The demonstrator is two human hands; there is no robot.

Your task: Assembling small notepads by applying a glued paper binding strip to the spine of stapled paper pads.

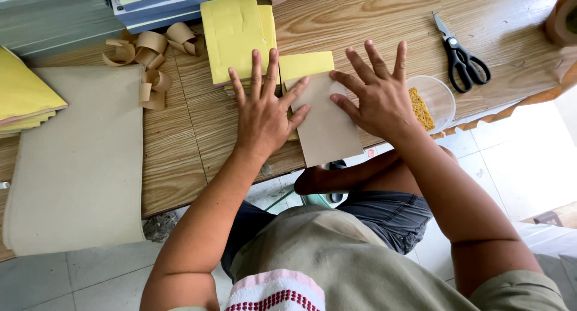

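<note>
Hands are lying flat, fingers spread wide, gripping nothing. Left hand (262,109) is pressing on the left side of a brown card (324,127), its fingertips reaching a yellow stack (235,34). Right hand (374,94) is pressing on the card's upper right corner. Card is overhanging the table's (180,142) front edge. Bowl (437,94) and scissors (460,57) are lying right of it.

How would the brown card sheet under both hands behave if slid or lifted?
The brown card sheet looks thin and flat, so probably light and slightly bendy. It overhangs the table edge, so a push toward the person could tip it off. Left hand and right hand press it flat.
</note>
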